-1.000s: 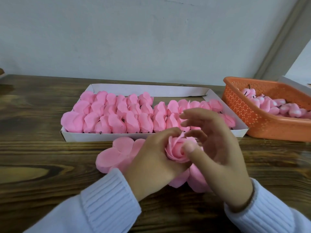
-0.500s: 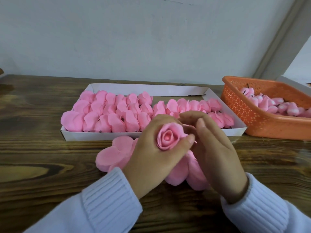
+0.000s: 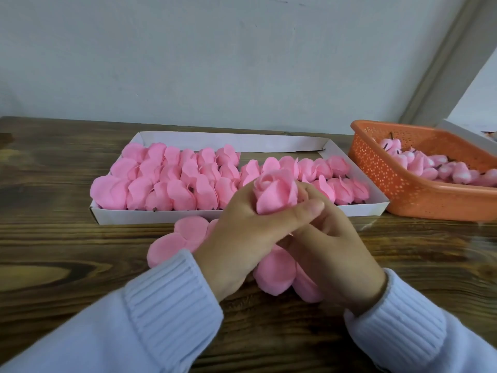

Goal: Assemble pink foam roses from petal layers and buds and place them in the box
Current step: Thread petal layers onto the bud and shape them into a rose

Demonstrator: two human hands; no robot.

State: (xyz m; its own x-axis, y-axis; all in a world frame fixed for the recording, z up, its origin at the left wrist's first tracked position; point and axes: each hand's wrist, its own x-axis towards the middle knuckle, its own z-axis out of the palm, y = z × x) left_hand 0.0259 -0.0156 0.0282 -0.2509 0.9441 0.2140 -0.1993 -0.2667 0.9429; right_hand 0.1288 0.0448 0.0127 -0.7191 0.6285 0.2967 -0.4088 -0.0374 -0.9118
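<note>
A pink foam rose (image 3: 275,192) with petals folded up round its bud is held upright in front of the box. My left hand (image 3: 242,230) grips it, thumb across its base. My right hand (image 3: 333,254) sits below and to the right of the rose, fingers curled under its base; whether they hold it is hidden. Flat pink petal layers (image 3: 185,236) lie on the table beneath both hands. The white cardboard box (image 3: 357,208) behind holds several rows of finished pink roses (image 3: 172,179).
An orange perforated basket (image 3: 398,189) with several pink buds (image 3: 435,168) stands at the right on the dark wooden table (image 3: 53,251). A white edge of another box (image 3: 468,135) shows behind it. A pale wall runs along the back.
The rose has been lifted and its petals folded up around the bud. My left thumb now lies across its base, and my right hand has slid underneath.
</note>
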